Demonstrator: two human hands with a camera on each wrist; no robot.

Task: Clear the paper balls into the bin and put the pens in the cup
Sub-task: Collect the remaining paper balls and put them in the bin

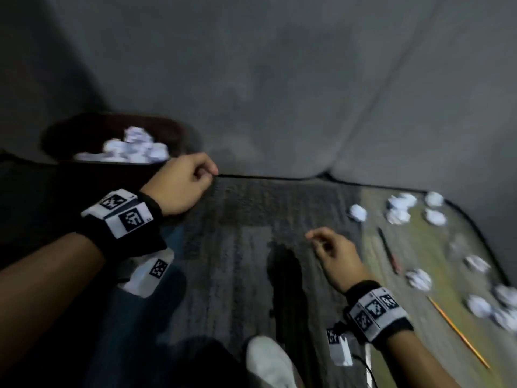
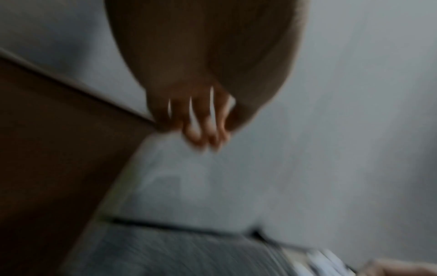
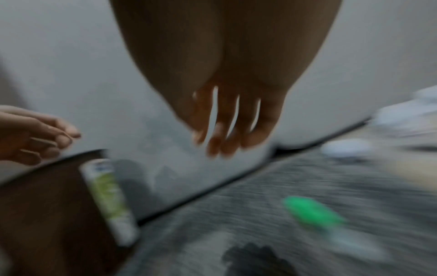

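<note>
A dark brown bin [image 1: 53, 135] at the upper left holds several white paper balls [image 1: 131, 149]. My left hand [image 1: 205, 173] hovers beside the bin's right rim, fingers loosely curled and empty; the left wrist view shows its fingers [image 2: 196, 134] hanging free next to the bin wall [image 2: 47, 149]. My right hand [image 1: 316, 239] hangs over the carpet, also loosely curled and empty. To its right, several paper balls [image 1: 358, 212] lie on a low olive surface [image 1: 419, 247], along with a dark pen with a red end [image 1: 389, 254] and an orange pencil [image 1: 458, 334]. No cup is in view.
Grey striped carpet [image 1: 237, 247] fills the middle, and a grey wall stands behind. My white shoe [image 1: 268, 362] is at the bottom. In the blurred right wrist view, a green object [image 3: 312, 209] lies on the carpet and a white-green strip [image 3: 106, 201] shows on the bin.
</note>
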